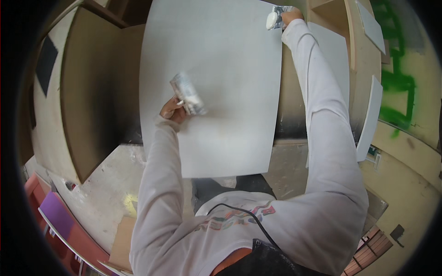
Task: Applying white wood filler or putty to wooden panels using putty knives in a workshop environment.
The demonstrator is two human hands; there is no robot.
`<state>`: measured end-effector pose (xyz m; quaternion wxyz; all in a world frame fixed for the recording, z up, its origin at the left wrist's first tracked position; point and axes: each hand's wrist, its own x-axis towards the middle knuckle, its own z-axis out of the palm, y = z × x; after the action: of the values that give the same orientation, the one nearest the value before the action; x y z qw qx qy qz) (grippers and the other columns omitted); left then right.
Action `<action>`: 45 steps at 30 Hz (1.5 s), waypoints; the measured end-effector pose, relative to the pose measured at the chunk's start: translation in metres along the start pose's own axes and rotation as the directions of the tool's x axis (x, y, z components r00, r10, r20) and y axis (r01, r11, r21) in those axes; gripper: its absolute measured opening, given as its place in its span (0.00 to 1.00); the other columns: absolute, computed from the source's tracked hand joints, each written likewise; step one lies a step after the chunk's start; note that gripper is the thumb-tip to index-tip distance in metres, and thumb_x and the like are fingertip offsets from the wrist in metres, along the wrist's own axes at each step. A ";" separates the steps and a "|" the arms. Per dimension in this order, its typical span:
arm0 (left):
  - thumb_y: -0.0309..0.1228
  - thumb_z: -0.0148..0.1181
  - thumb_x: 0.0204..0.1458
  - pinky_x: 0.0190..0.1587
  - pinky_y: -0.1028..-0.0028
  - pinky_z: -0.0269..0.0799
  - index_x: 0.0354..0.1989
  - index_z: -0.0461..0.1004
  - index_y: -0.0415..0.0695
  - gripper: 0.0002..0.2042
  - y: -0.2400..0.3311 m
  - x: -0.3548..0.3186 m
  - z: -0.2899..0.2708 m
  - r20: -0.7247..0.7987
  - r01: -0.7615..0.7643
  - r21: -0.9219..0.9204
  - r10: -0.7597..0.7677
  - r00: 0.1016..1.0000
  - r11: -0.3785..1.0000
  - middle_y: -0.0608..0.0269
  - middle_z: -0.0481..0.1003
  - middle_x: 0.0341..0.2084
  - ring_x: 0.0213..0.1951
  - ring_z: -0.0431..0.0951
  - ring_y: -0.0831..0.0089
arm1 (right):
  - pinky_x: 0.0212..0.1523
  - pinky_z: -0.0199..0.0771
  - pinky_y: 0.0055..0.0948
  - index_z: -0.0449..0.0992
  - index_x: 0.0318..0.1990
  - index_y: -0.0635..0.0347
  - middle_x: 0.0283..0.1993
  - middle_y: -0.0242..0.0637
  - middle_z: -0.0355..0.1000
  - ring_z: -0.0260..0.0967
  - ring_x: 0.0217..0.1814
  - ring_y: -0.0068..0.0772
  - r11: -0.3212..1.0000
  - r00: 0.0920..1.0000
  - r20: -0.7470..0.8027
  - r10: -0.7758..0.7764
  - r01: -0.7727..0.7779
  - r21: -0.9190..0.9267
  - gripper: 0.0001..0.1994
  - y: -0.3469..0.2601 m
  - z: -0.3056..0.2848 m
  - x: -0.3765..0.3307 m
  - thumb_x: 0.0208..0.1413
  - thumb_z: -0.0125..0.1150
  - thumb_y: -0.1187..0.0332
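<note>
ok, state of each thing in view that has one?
Left hand: closed on its packet, over the white board
Left packet: held, blurred; open or sealed, can't tell
Right hand: closed on its packet, arm stretched out
Right packet: held near the board's far right corner
White board: in front of the person, unfolded sheet
Brown panel at left: dark-smudged
Wall at right: marked green
</note>
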<state>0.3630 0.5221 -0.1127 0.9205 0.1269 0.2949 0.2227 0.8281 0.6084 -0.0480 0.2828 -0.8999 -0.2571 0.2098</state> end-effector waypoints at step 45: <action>0.18 0.52 0.41 0.46 0.67 0.63 0.44 0.61 0.41 0.19 0.009 0.012 -0.031 0.103 0.444 -0.151 -0.433 0.895 0.883 0.59 0.68 0.38 0.42 0.69 0.67 | 0.45 0.63 0.29 0.72 0.34 0.65 0.41 0.49 0.67 0.64 0.45 0.46 0.903 0.987 -0.120 0.106 -0.146 -0.404 0.15 0.009 0.032 0.104 0.37 0.50 0.67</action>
<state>0.3496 0.5390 -0.1399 0.9637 -0.0148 0.2649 0.0287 0.8956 0.6757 -0.1022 0.0849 -0.9630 -0.2229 0.1257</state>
